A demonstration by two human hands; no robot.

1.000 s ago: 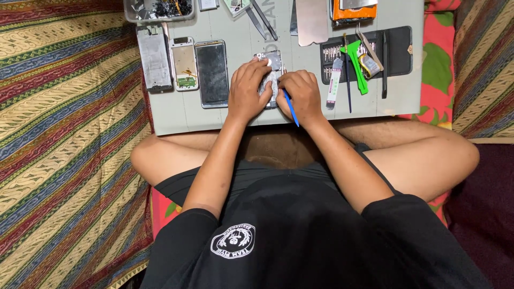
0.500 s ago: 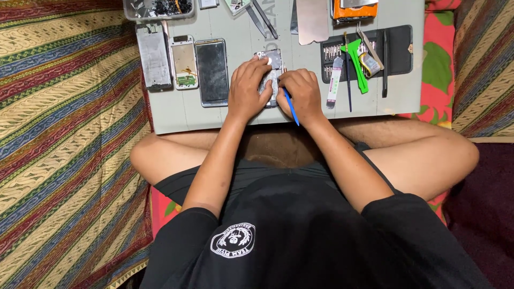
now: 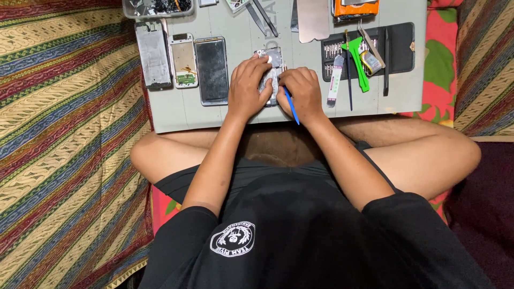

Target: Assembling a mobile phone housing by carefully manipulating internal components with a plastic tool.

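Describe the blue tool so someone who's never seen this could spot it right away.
Start at the grey work mat before the seated person. At its near edge, both hands meet over an opened phone. The blue tool is the thin stick in the right hand, the only blue item.

Both forearms reach forward, left hand [image 3: 247, 88] and right hand [image 3: 305, 92] curled, fingertips nearly meeting over the grey mat [image 3: 176, 109].

- A grey work mat [image 3: 176, 112] rests across the person's crossed legs.
- On it: three phone parts [image 3: 184, 61] side by side, a black tool pouch [image 3: 399, 48], tweezers [image 3: 262, 16], and an opened phone [image 3: 273, 64].
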